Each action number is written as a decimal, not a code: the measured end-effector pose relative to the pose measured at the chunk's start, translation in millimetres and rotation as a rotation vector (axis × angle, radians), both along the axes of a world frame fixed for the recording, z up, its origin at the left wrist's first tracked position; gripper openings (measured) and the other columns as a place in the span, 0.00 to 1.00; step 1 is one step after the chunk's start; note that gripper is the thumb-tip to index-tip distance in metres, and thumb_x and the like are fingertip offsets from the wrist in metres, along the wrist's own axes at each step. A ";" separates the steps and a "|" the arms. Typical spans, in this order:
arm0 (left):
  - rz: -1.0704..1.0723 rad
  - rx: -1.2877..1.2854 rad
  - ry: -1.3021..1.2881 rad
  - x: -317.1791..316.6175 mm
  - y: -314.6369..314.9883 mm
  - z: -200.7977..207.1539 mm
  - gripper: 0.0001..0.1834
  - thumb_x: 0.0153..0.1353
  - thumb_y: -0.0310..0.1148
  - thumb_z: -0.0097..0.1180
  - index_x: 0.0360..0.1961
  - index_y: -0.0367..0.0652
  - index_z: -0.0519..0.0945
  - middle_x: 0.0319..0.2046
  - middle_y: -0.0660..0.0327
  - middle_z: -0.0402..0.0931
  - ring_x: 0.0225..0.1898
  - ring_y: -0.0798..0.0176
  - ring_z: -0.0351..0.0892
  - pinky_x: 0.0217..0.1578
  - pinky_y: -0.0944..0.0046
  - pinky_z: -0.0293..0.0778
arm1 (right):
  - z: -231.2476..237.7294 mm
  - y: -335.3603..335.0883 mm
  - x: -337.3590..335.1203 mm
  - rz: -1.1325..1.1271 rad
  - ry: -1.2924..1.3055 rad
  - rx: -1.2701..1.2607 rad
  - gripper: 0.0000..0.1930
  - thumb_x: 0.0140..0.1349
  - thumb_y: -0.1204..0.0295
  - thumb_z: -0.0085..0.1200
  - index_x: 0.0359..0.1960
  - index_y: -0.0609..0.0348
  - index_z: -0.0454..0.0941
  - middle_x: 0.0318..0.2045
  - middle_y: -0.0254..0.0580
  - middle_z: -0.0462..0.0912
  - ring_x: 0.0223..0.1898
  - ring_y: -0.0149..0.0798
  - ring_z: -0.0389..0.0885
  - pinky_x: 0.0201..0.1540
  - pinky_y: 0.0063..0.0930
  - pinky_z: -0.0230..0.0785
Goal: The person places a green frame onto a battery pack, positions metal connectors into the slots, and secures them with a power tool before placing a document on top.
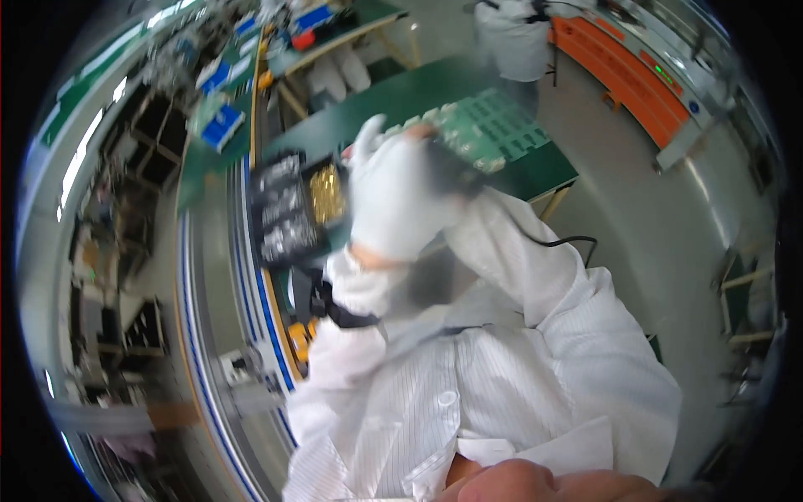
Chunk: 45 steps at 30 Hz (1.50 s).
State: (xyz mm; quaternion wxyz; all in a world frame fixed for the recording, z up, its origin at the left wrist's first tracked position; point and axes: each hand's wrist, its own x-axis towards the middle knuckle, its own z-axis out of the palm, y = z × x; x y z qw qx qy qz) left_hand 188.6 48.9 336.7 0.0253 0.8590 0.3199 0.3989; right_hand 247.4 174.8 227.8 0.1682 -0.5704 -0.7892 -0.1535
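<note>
My left hand (391, 197), in a white glove, is raised in front of my chest. It is smeared by motion, and one pale finger or thumb sticks up at its top. My right hand (422, 132) meets it there. Only a bare-looking fingertip shows, the rest being hidden behind the glove and a blurred dark device (456, 171) at my right wrist. A black cable (577, 240) trails from that device along my white sleeve. A black strapped device (322, 301) sits on my left wrist. Whether anything is between the hands, I cannot tell.
Left of my hands, a black divided tray (284, 238) holds clear-wrapped parts beside a bin of gold-coloured pieces (326, 192). Green boards (493, 130) lie in rows on the green table (556, 171). A rail line (242, 309) runs along my left. Another person (512, 42) stands beyond the table.
</note>
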 end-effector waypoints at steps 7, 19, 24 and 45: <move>0.105 -0.410 0.558 24.5 -21.9 -3.9 0.31 0.37 0.37 0.64 0.47 0.39 0.74 0.35 0.54 0.79 0.44 0.53 0.77 0.50 0.57 0.64 | -56.9 -27.6 12.2 0.020 -0.427 -0.236 0.12 0.59 0.68 0.47 0.43 0.51 0.75 0.43 0.39 0.77 0.42 0.37 0.77 0.46 0.30 0.69; 0.437 -1.172 -1.002 -175.0 -89.7 -271.5 0.15 0.63 0.40 0.52 0.41 0.37 0.75 0.33 0.63 0.75 0.35 0.67 0.73 0.38 0.68 0.71 | -109.1 -159.1 11.3 0.124 0.624 -1.320 0.19 0.59 0.64 0.53 0.49 0.61 0.74 0.37 0.46 0.83 0.33 0.43 0.81 0.35 0.29 0.73; 0.708 -1.383 -1.206 -206.2 -114.4 -396.0 0.28 0.62 0.44 0.52 0.57 0.38 0.63 0.50 0.56 0.69 0.49 0.57 0.71 0.41 0.61 0.72 | -201.3 -142.0 -20.5 0.045 0.890 -1.359 0.39 0.57 0.53 0.56 0.61 0.69 0.56 0.50 0.53 0.75 0.40 0.38 0.80 0.29 0.27 0.75; 0.660 -1.509 -1.613 -162.5 -78.4 -261.3 0.07 0.63 0.34 0.53 0.35 0.45 0.69 0.21 0.66 0.68 0.13 0.70 0.64 0.08 0.74 0.58 | -175.8 -100.6 -7.0 -0.101 1.096 -1.551 0.22 0.62 0.50 0.45 0.25 0.59 0.75 0.08 0.39 0.66 0.05 0.32 0.62 0.06 0.26 0.48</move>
